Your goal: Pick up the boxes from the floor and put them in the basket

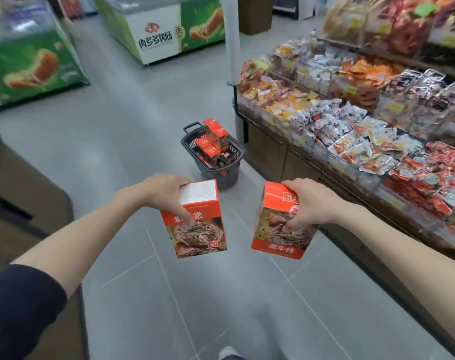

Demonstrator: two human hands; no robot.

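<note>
At the bottom edge the toe of a shoe [229,353] shows on the grey tiled floor [148,307]. Both bare forearms reach forward above the tiles, the left one coming out of a dark sleeve [21,307].

The left hand [166,189] grips an orange box [195,219] from its top left corner; its fingers [187,216] are closed over the printed front, which shows a picture of grilled meat, and the white top flap faces up. The box is held upright, slightly tilted, clear of the floor.

The right hand [307,203] holds a second orange box [281,222] of the same kind, wrapped over its upper right edge with the fingers curled down onto the front picture. This box leans a little to the left. The two boxes are near each other but apart.

Further ahead on the floor stands a dark plastic shopping basket [234,152] with a black handle raised at its far side. It is heaped with more orange boxes [213,141], some rising above the rim. The basket sits just beside the end of a snack display shelf [351,120] along the right, loaded with packets in bins.

A white pillar [231,40] rises behind the basket, and green and white chest freezers [164,29] stand at the far left and centre.
</note>
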